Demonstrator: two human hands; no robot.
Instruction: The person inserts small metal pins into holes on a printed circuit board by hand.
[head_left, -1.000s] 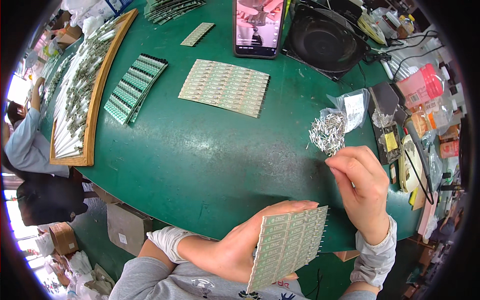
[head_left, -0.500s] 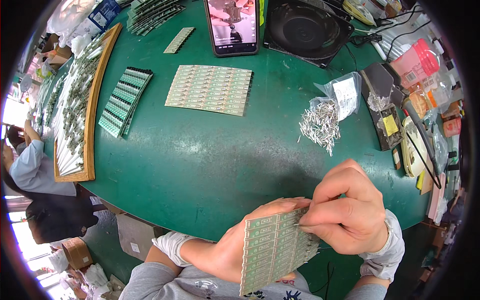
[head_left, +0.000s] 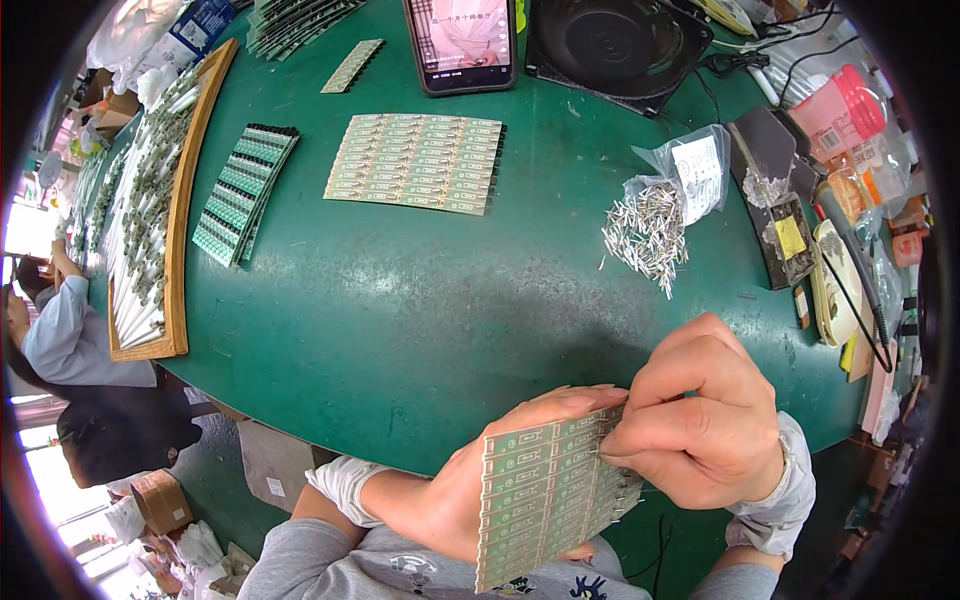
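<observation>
A green circuit board panel [head_left: 535,500] is tilted up over my lap, printed with rows of small repeated units. My left hand [head_left: 455,500] grips it from behind, fingers along its top edge and a thumb tip showing below. Thin metal pins [head_left: 618,508] stick out of the panel's right side. Against its upper right part, my right hand [head_left: 700,420] is closed in a pinch. Whatever lies between those fingertips is too small and covered to make out. Beyond the right hand, a heap of small metal pins [head_left: 645,235] spills from a clear plastic bag [head_left: 700,180] onto the green table.
Another circuit board panel [head_left: 415,165] lies mid-table, with stacked green boards [head_left: 245,195] to its left. A wooden-framed tray [head_left: 180,240] holds white sticks. At the back stand a phone [head_left: 460,45] and a black fan-like unit [head_left: 615,50]. A soldering iron [head_left: 850,260] lies right. A co-worker [head_left: 75,330] sits left.
The view has shifted slightly. My right fingertips have pressed closer to the panel, and a pin seen by them before is now mostly covered. The picture on the phone differs.
</observation>
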